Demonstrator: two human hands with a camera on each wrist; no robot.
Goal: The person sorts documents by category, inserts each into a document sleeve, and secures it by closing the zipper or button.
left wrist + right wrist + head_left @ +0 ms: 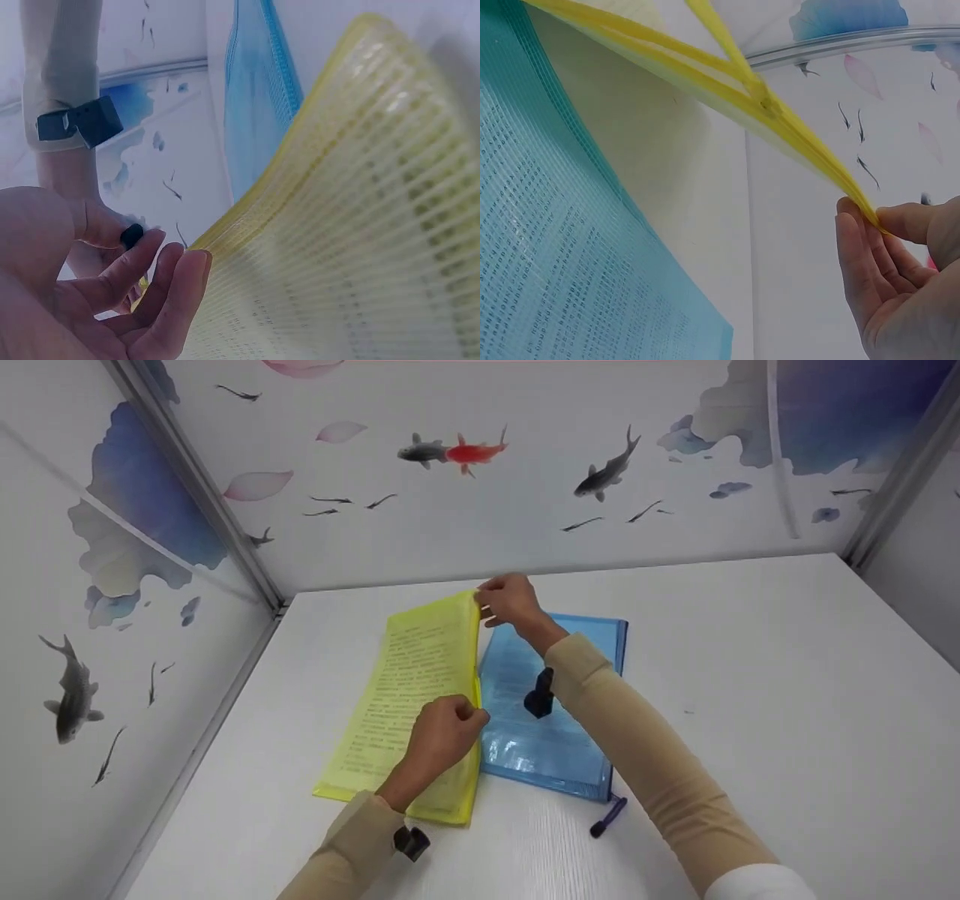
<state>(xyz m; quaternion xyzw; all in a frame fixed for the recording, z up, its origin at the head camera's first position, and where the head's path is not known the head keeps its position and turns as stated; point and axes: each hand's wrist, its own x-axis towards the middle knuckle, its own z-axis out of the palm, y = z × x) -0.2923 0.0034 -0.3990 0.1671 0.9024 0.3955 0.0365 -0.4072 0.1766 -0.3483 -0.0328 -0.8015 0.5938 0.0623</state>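
Note:
A yellow zip folder (pixel 409 667) with printed sheets inside is lifted along its right edge and overlaps a blue zip folder (pixel 551 754). At the far right corner my right hand (pixel 511 601) pinches the yellow edge between thumb and fingers, as the right wrist view also shows. My left hand (pixel 444 729) is over the near part of that same edge. Its thumb and forefinger pinch the zipper pull, whose black end (pixel 132 236) sticks out between them. From the zip, the pull's yellow strap (pixel 718 34) stretches taut out of the right wrist view.
The blue folder lies on the white table (pixel 750 697), its purple zipper pull (pixel 609 816) hanging off the near right corner. White panels with painted fish and petals stand behind and at both sides. Black wrist cameras (pixel 411 842) sit on both sleeves.

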